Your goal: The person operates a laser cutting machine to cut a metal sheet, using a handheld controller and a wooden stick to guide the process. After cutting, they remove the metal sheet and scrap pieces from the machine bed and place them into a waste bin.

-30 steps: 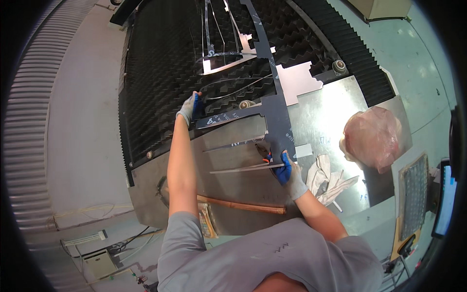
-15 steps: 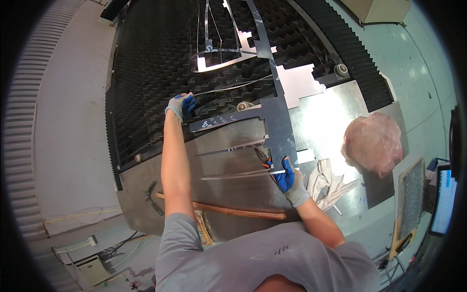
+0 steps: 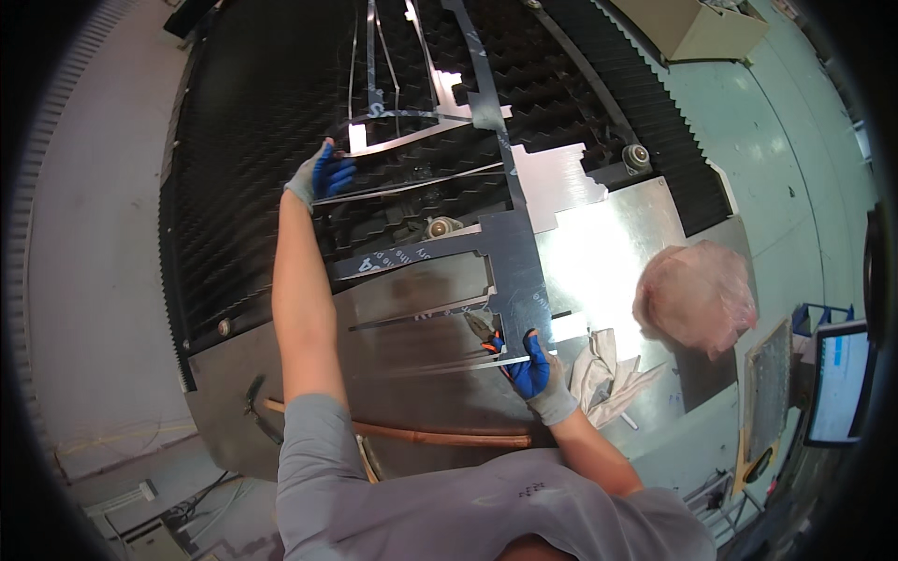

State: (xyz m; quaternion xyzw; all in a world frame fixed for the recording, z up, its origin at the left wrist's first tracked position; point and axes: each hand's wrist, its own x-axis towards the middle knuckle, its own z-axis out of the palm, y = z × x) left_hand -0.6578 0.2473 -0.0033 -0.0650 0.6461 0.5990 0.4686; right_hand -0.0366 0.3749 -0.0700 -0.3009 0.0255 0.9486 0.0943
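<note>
A dark, film-covered sheet metal frame (image 3: 517, 271) with cut-out openings and thin strips lies across the slatted cutting bed and the metal table. My right hand (image 3: 543, 381), in a blue-and-grey glove, grips its near end, thumb on top. My left hand (image 3: 321, 176), gloved alike, is over the bed with its fingers apart, holding nothing that I can see. Just below it is the free end of a thin metal strip (image 3: 412, 185); a bright corner of the frame is close to its fingertips. Pliers (image 3: 483, 330) with red-and-black handles lie beside the frame near my right hand.
A wooden stick (image 3: 440, 437) and a dark tool (image 3: 254, 408) lie along the table's near edge. Right of the frame are a crumpled white cloth (image 3: 608, 379) and a pinkish plastic bag (image 3: 697, 294). A ball roller (image 3: 440, 227) stands up beneath the frame. A monitor (image 3: 839, 383) is at far right.
My left hand has let go of the strip's end and moved up toward the frame's bright corner, its fingers spreading. My right hand keeps its grip. The whole view has shifted slightly.
</note>
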